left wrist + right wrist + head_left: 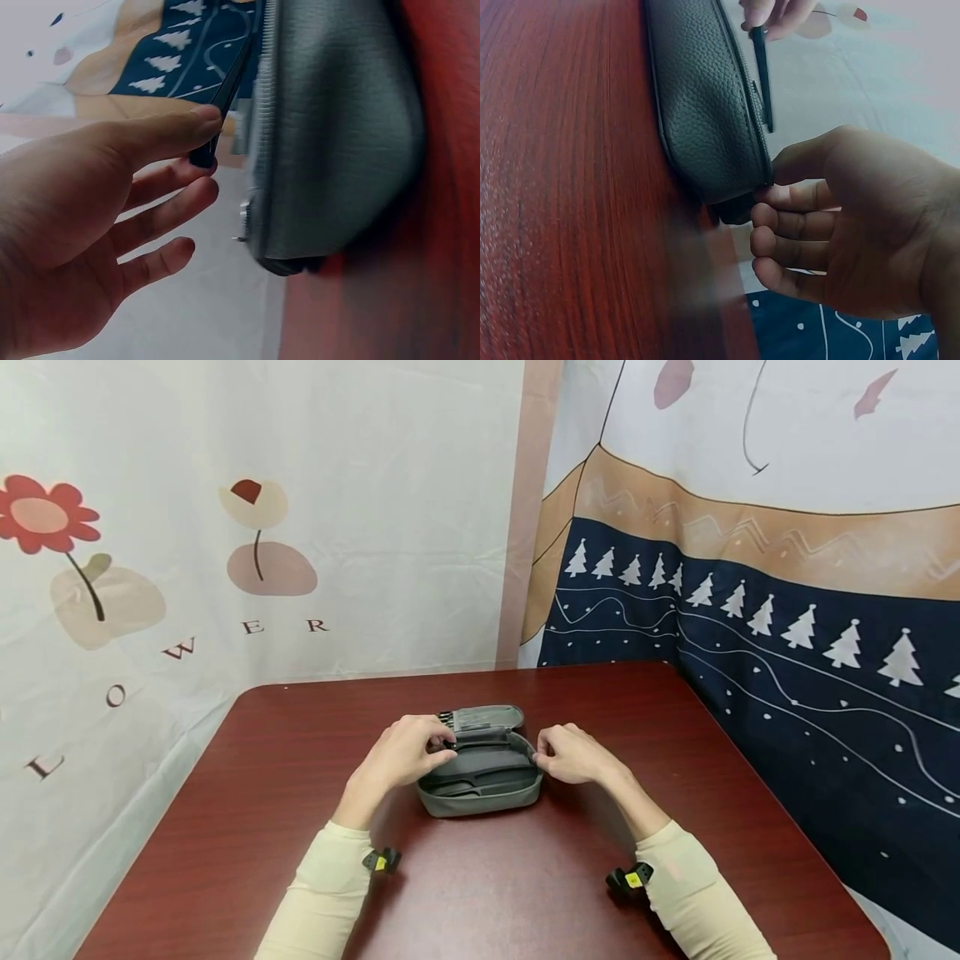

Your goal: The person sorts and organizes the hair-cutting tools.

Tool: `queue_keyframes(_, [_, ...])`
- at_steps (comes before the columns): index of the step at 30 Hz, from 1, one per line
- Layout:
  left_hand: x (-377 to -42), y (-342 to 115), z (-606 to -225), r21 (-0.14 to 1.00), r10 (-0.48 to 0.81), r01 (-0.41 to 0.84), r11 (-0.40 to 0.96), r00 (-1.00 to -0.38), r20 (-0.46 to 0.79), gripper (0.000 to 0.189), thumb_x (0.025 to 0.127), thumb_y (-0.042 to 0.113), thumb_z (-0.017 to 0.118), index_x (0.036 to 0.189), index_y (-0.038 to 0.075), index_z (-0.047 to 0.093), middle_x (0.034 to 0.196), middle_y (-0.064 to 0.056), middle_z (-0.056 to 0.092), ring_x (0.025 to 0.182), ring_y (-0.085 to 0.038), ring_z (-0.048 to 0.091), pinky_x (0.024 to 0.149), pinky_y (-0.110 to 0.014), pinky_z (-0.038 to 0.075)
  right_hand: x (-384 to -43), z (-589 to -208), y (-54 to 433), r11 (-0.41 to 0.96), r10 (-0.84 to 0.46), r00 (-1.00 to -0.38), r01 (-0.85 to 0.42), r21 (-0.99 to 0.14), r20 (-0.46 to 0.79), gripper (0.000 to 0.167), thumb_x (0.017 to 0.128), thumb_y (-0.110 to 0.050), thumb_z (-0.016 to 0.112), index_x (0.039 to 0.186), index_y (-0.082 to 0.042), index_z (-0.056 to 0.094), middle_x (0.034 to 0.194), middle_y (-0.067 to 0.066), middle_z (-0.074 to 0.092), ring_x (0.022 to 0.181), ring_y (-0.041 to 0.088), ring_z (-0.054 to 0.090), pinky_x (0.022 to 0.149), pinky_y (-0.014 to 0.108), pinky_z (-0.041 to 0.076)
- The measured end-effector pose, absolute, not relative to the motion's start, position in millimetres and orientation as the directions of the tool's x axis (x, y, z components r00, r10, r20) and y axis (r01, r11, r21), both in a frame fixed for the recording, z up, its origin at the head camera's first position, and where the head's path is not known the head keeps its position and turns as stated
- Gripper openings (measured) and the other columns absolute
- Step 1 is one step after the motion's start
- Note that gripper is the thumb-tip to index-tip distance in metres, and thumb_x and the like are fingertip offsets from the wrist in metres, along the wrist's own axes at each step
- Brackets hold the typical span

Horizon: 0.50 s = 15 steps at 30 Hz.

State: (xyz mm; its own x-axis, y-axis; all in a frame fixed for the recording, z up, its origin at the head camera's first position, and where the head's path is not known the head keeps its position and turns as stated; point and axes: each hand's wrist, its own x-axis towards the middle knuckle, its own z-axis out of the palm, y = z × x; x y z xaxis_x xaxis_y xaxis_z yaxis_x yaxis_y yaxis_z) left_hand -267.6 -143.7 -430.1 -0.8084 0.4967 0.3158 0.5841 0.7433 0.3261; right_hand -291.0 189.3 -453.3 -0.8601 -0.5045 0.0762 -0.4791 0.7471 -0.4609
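Note:
A grey leather-textured zip case [480, 805] stands unzipped on the table, its lid [491, 718] folded back behind it. My left hand [405, 752], over the case's left end, pinches a slim black tapered stick [229, 82] between thumb and fingertips; its exact kind cannot be told. In the right wrist view that stick [762, 79] hangs over the zipped rim, pointing toward the right end. At that end my right hand [573, 753] pinches the rim between thumb and index finger, the other fingers loosely curled. Long dark items [495, 779] lie inside the case.
The case rests on a reddish-brown table [495, 893]. Small dark tools [446, 718] show at the lid's left edge. Patterned cloths [405, 527] hang behind the table and along its right side. A black wrist camera [630, 880] sits on each sleeve.

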Motion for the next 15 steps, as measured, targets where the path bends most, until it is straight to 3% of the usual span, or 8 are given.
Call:
queue_keyframes(6, [-269.4,-143.4,-439.8,0.315,0.486,0.582,0.750,-0.808,0.335,0.016,0.094,0.016,0.092,0.107,0.008,0.087,0.097,-0.005,0.082,0.091,-0.022,0.077,0.081,-0.041,0.064,-292.0,-453.9,188.9,0.747,-0.510,-0.856,-0.492,-0.447,0.090,0.020,0.102,-0.018,0.073,0.082,-0.019,0.070,0.074,-0.004,0.063,0.065,0.011,0.055,0.062,0.028,0.045])
queue_keyframes(15, [-274.1,-133.1,-446.8,0.284,0.486,0.540,0.792,-0.840,0.242,0.017,0.096,0.020,0.091,0.111,0.012,0.090,0.104,-0.004,0.087,0.094,-0.020,0.080,0.082,-0.043,0.067,-291.6,-454.2,188.4,0.748,-0.509,-0.857,-0.488,-0.449,0.083,0.020,0.102,-0.019,0.073,0.082,-0.020,0.070,0.073,-0.005,0.063,0.065,0.011,0.056,0.062,0.028,0.046])
